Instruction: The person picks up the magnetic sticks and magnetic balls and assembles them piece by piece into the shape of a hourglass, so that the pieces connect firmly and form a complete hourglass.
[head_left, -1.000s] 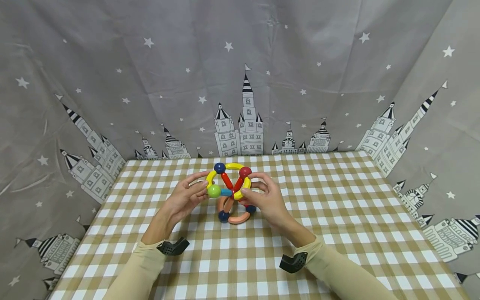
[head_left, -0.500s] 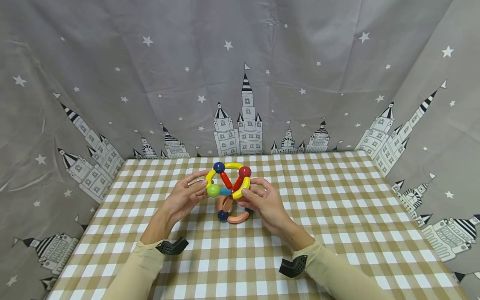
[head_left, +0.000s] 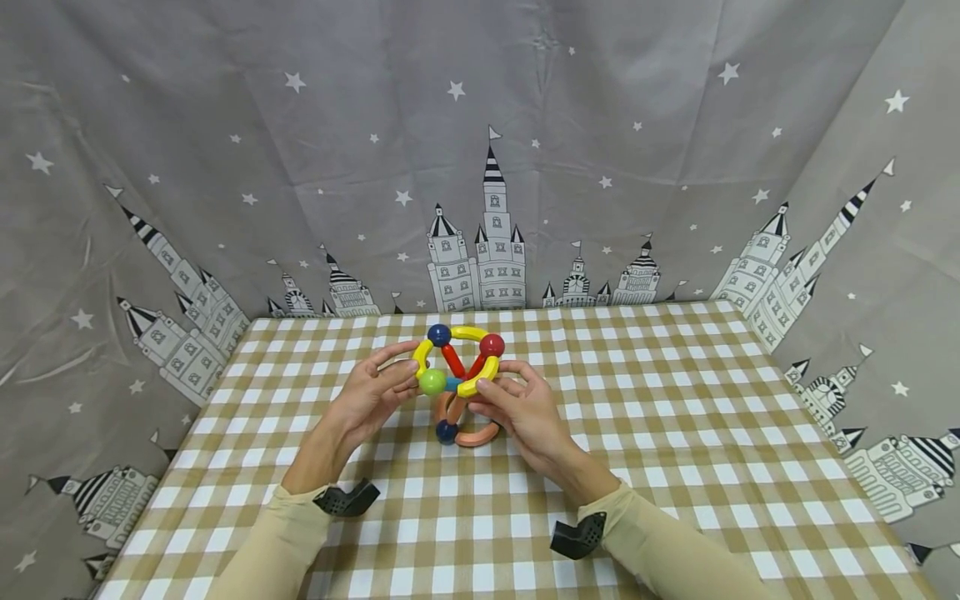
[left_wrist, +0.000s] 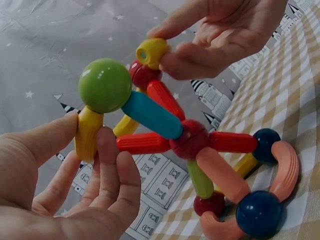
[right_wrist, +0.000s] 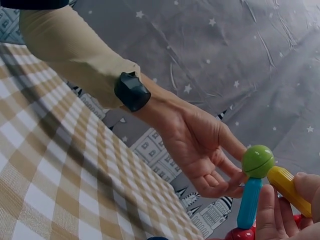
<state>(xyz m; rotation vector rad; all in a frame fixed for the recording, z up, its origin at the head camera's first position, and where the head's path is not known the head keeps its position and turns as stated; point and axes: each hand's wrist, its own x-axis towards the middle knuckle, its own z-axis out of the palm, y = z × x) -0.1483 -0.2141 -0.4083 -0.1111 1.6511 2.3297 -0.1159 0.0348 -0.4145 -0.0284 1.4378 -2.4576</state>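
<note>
A magnetic stick-and-ball structure stands at the middle of the table. My left hand (head_left: pixel 378 387) pinches a curved yellow stick (left_wrist: pixel 89 135) joined under the green ball (left_wrist: pixel 105 85). My right hand (head_left: pixel 528 412) pinches another curved yellow stick (head_left: pixel 486 375) between thumb and fingers. That stick's far end meets the upper red ball (head_left: pixel 491 345); its free end points toward the green ball, close beside it in the right wrist view. A teal stick (left_wrist: pixel 152 115) links the green ball to the red centre ball (left_wrist: pixel 190 140). A dark blue ball (head_left: pixel 439 335) sits at the back of the ring.
The structure's base has peach curved sticks (left_wrist: pixel 287 172) and dark blue balls (left_wrist: pixel 258 213) low over the checked tablecloth (head_left: pixel 675 467). A grey curtain (head_left: pixel 637 167) printed with castles and stars hangs behind the table. Black wrist cameras (head_left: pixel 347 498) sit on both sleeves.
My right hand has shifted slightly left and down, swinging the free end of its yellow stick closer to the green ball. My left hand stays almost where it was.
</note>
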